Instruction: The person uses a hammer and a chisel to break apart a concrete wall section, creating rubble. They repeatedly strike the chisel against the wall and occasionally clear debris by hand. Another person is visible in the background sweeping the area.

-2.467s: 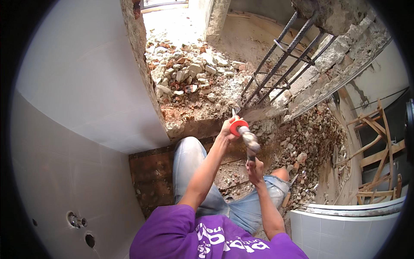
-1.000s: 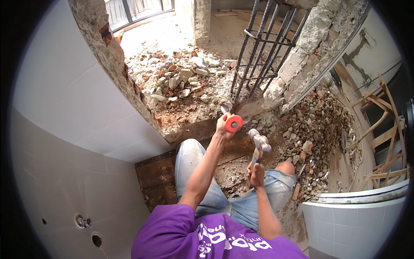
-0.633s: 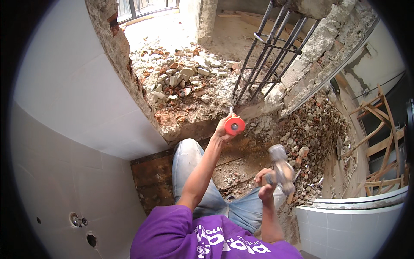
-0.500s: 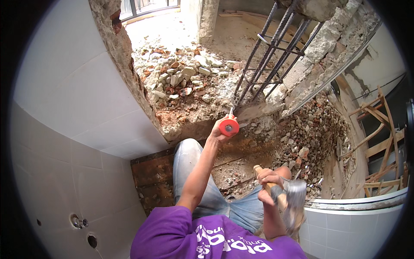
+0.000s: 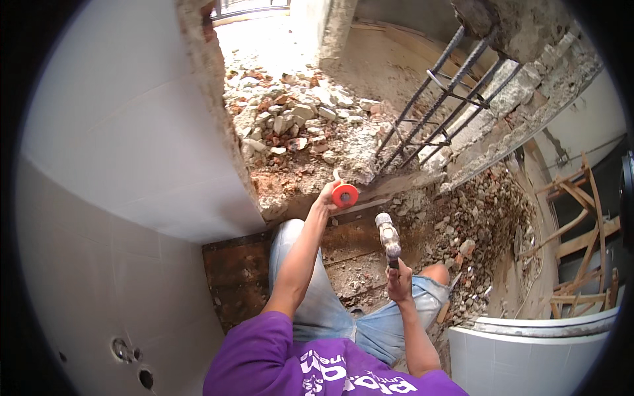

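Observation:
My left hand (image 5: 325,198) is wrapped round a chisel (image 5: 345,195) with a round red hand guard. The chisel's tip points away from me at the broken masonry ledge (image 5: 304,206); whether it touches, I cannot tell. Lower and to the right, my right hand (image 5: 399,284) grips a hammer (image 5: 389,239) by its handle. The hammer's metal head is raised, tilted toward the chisel but apart from it. Most of the handle is hidden by my fist and the viewing angle.
Bare rebar (image 5: 432,109) stands beyond the ledge, under a broken concrete column (image 5: 535,30). A heap of rubble (image 5: 290,119) lies ahead, with more debris (image 5: 472,224) to the right. A tiled wall (image 5: 132,145) rises close on my left. Wooden framing (image 5: 584,231) stands far right.
The hammer has swung up and forward from beside my right knee toward the chisel. My left hand keeps hold of the chisel. The view has shifted slightly.

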Motion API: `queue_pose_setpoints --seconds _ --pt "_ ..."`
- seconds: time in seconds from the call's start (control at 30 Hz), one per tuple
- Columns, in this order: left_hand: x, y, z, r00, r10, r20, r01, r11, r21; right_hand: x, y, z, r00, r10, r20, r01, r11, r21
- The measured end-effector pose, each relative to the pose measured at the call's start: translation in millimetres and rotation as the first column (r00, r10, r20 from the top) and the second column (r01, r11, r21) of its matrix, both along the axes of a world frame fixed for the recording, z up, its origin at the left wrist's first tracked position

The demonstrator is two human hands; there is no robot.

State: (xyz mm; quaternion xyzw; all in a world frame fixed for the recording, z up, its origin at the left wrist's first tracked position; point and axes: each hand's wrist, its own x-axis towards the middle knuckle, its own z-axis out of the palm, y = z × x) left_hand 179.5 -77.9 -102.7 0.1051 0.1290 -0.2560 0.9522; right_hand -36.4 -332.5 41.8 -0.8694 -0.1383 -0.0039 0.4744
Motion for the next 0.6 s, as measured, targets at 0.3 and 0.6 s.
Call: queue_pose_setpoints --seconds 0.3,0.6 --pt "10 12 1 1.0 -0.002 -0.032 0.006 0.99 0.138 -62 34 -52 0.785 0.086 -0.614 0.256 0.857 0.447" --pt "10 24 -14 0.999 -0.028 -0.031 0.032 0.991 0.132 -78 39 -38 0.767 0.079 -0.637 0.344 0.787 0.512"
